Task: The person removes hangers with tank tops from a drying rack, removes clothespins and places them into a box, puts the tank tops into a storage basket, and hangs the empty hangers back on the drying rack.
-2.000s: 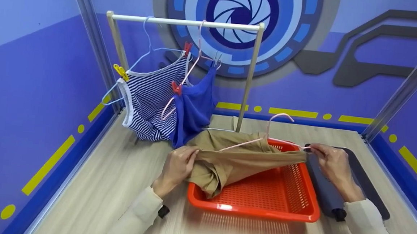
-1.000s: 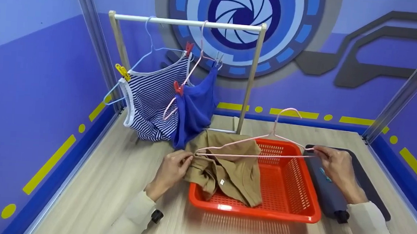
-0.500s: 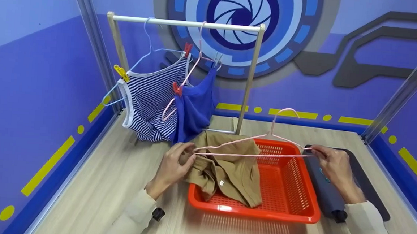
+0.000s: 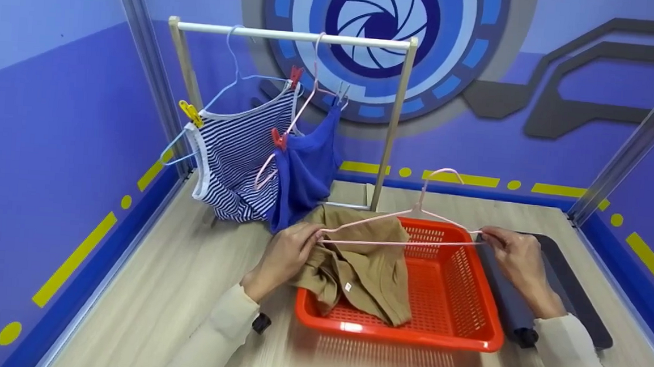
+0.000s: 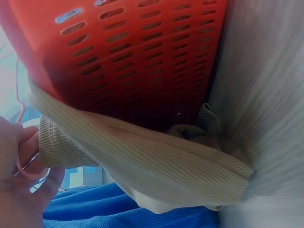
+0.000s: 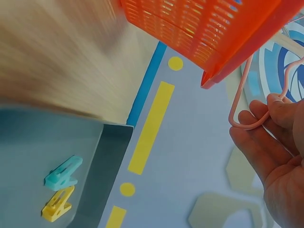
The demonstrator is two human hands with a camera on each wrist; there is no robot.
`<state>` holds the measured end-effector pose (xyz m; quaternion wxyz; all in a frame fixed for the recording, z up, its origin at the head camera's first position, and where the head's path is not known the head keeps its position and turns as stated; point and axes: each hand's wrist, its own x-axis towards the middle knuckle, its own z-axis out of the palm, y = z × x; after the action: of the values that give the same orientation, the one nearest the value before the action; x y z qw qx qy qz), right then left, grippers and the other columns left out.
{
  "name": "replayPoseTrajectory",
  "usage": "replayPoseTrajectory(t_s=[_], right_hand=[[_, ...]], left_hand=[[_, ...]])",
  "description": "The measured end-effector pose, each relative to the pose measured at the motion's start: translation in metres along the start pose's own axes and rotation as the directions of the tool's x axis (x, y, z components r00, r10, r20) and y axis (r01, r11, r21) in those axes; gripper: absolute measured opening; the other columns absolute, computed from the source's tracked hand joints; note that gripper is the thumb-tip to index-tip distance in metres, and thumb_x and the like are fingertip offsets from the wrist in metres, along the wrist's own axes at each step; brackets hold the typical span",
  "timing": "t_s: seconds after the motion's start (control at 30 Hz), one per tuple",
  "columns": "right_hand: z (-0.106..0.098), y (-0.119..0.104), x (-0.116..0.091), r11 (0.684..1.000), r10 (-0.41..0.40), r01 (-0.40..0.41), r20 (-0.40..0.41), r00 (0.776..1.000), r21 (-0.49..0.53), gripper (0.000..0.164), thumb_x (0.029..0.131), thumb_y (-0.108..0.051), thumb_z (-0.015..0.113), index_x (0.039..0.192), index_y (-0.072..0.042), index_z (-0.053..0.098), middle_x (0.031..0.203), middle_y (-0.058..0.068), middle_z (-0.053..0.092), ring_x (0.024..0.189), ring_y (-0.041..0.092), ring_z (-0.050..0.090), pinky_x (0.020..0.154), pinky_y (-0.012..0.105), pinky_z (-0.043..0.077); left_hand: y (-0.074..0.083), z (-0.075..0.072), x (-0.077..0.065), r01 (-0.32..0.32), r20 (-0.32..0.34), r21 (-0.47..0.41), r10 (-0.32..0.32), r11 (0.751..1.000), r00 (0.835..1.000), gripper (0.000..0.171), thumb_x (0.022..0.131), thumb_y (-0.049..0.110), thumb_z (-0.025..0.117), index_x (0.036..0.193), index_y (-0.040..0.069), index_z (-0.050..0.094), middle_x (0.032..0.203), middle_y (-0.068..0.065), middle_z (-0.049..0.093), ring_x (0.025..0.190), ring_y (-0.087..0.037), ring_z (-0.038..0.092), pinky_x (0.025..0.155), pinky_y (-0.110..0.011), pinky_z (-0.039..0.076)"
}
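Note:
A pink wire hanger (image 4: 418, 210) is held upright, hook at the top, between both hands. My left hand (image 4: 284, 254) grips its left corner; in the left wrist view the looped wire end (image 5: 31, 175) sits among the fingers. With thumb and fingertips, my right hand (image 4: 518, 266) pinches the right corner, shown close in the right wrist view. Behind and below the hanger's bar, a crumpled tan garment (image 4: 380, 292) with a small white tag lies over the left side of the red basket (image 4: 436, 339). Part of the garment is hidden behind my left hand.
Back left, a rack (image 4: 358, 40) carries a striped top (image 4: 243, 156) and a blue garment (image 4: 308, 165) on hangers with clothespins. Right of the basket is a dark grey tray (image 4: 573, 295); teal (image 6: 64, 173) and yellow (image 6: 58, 204) clothespins lie in it.
The tan garment, earlier stretched along the hanger, has dropped into the basket. My left hand loosened its fingers, then moved right onto the hanger's corner. The hanger shifted slightly left.

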<state>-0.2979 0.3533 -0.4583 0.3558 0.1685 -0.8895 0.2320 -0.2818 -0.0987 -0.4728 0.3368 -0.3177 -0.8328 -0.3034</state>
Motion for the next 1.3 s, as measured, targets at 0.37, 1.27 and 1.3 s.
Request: replayPoseTrajectory(t_s=[0.37, 1.27, 1.3], right_hand=[[0.004, -0.006, -0.001, 0.999, 0.034, -0.034, 0.011, 0.999, 0.016, 0.012, 0.085, -0.005, 0.074, 0.097, -0.004, 0.077, 0.088, 0.013, 0.076, 0.070, 0.028, 0.072, 0.070, -0.007, 0.032], [0.004, -0.022, -0.026, 0.981, 0.194, -0.189, 0.296, 0.935, -0.046, 0.025, 0.087, -0.012, 0.073, 0.109, -0.001, 0.071, 0.102, 0.019, 0.071, 0.080, 0.030, 0.068, 0.074, 0.052, 0.058], [0.004, -0.024, -0.026, 0.983, 0.186, -0.179, 0.299, 0.936, -0.049, 0.026, 0.086, -0.012, 0.074, 0.109, 0.000, 0.071, 0.103, 0.020, 0.071, 0.081, 0.032, 0.068, 0.075, 0.053, 0.058]], left_hand=[[-0.003, 0.001, -0.005, -0.005, -0.123, -0.104, -0.008, 0.995, 0.992, 0.015, 0.092, 0.000, 0.063, 0.104, 0.001, 0.071, 0.093, -0.008, 0.073, 0.087, -0.020, 0.070, 0.078, -0.034, 0.057], [-0.002, -0.029, -0.016, 0.018, -0.273, 0.002, -0.017, 1.000, 0.962, 0.016, 0.088, -0.002, 0.068, 0.104, 0.000, 0.070, 0.089, -0.009, 0.071, 0.080, -0.020, 0.069, 0.072, -0.031, 0.056], [-0.001, -0.029, -0.016, 0.015, -0.278, 0.012, -0.012, 1.000, 0.961, 0.016, 0.088, -0.001, 0.068, 0.103, 0.000, 0.070, 0.087, -0.008, 0.071, 0.079, -0.019, 0.069, 0.071, -0.030, 0.056]])
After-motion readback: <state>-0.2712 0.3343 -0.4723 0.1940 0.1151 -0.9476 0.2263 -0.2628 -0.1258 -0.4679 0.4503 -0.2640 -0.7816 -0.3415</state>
